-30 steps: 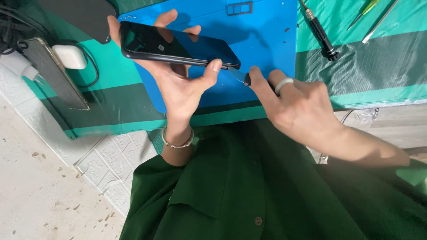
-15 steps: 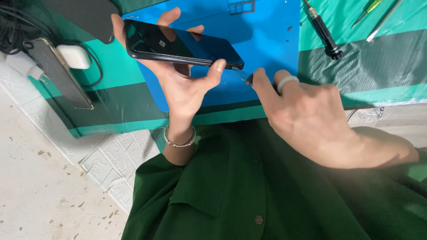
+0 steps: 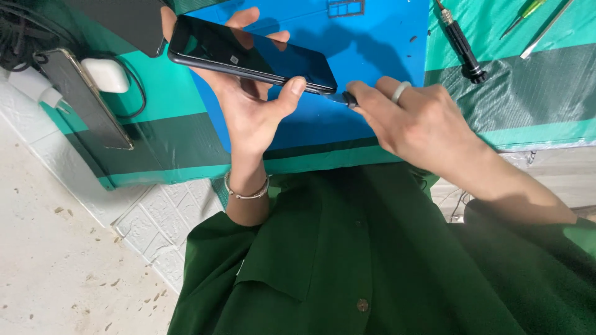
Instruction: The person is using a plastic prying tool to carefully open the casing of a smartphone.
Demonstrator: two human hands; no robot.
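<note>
Over blue mat (image 3: 385, 74), left hand (image 3: 251, 102) has lifted the smartphone (image 3: 248, 56) slightly, fingers gripping; right hand (image 3: 416, 118) pinches a screwdriver (image 3: 344, 98) at its end.

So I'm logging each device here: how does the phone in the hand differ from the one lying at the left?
The held phone is raised off the blue mat in the left hand, with a tool from the right hand at its end. The lying phone rests untouched on the green mat, a white charger beside it. Both are dark slabs.
</note>
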